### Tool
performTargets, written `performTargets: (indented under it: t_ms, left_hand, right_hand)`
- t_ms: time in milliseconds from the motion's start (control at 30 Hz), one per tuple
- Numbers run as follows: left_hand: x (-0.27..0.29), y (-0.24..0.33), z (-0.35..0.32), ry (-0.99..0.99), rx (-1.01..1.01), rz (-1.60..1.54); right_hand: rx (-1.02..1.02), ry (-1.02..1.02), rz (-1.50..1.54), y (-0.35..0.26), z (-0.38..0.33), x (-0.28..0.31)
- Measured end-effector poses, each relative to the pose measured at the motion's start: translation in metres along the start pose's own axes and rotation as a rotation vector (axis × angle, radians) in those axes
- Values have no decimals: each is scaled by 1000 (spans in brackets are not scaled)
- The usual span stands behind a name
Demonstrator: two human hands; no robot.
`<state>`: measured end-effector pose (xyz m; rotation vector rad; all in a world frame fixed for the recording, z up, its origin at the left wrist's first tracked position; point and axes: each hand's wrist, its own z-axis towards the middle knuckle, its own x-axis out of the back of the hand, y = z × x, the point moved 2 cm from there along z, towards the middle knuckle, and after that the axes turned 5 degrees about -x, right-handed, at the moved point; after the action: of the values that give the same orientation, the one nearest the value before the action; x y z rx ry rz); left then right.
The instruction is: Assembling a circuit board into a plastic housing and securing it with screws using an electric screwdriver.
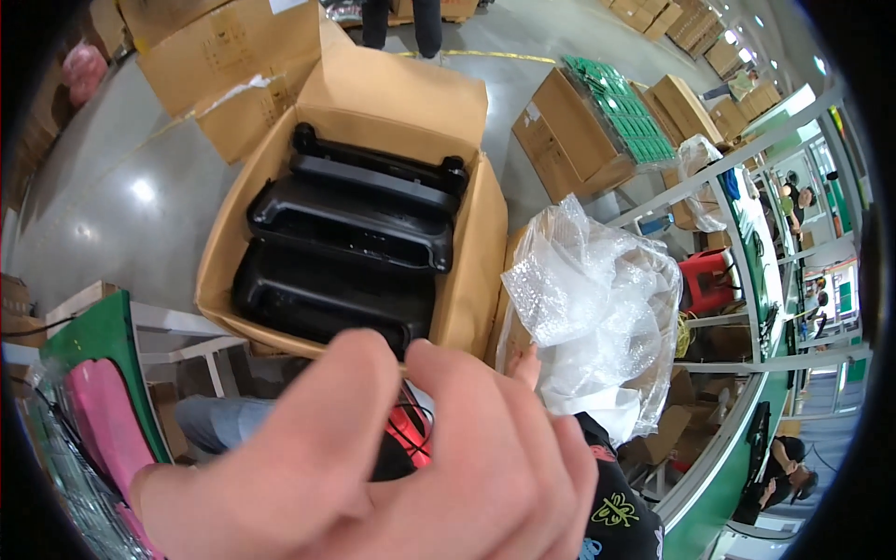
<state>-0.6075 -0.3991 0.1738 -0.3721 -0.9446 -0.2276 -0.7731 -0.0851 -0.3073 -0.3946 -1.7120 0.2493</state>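
Note:
My left hand point(467, 476) fills the lower middle, very near and blurred. Its fingers are curled and the thumb tip is bent close to the index finger; I see nothing between them. Behind it, small and mostly covered, the fingers of my right hand point(528, 366) point upward at the edge of a bundle of clear bubble wrap point(597, 289). Whether they grip it is hard to see. Beyond my left hand stands an open cardboard box point(481, 243) holding several long black moulded plastic parts point(350, 219) in rows.
Green panels point(621, 107) lie on a carton point(569, 140) at the far right. A green-topped table point(89, 327) with a pink item point(98, 411) is at left. Long green workbenches point(723, 467), a red stool point(709, 280) and other people are at right. Someone's dark-trousered legs point(401, 23) stand behind the box.

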Motion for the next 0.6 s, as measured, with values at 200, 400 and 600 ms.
performTargets:
  t_ms: [200, 400, 600]
  left_hand:
    - [-4, 16, -13, 7, 72, -23]
    - [-6, 25, -26, -20, 141, -29]
    - [0, 23, -34, -43, 143, -7]
  right_hand:
    - [10, -6, 4, -21, -5, 24]
    - [46, 3, 32, -6, -4, 19]
    - [33, 25, 38, -2, 2, 16]
